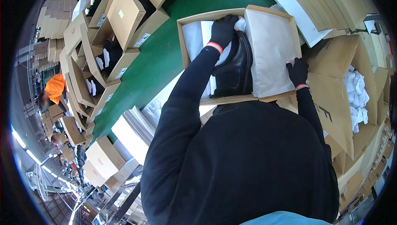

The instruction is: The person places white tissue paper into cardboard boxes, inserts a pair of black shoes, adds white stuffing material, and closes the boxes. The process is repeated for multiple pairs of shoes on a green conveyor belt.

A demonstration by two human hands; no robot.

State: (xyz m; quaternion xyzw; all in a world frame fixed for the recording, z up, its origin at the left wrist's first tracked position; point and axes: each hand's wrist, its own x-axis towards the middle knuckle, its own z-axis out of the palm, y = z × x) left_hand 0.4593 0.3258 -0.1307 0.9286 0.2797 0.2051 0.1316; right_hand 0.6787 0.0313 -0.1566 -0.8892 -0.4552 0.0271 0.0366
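A cardboard shoebox holds a black leather shoe or boot on its side, its stitched sole edge toward the right. White tissue paper lines the box and lies flat over its right half. My left hand, in a black glove, is at the far end of the shoe. Its curled fingers close against a small crumpled wad of white paper; their tips are partly hidden. At the box's right edge my right hand, also gloved, grips the rim beside the tissue.
Open shoeboxes with black footwear and white paper stand left along a green surface. A large carton of crumpled white paper is at right. Stacked white sheets lie near my left arm. A person in orange is far left.
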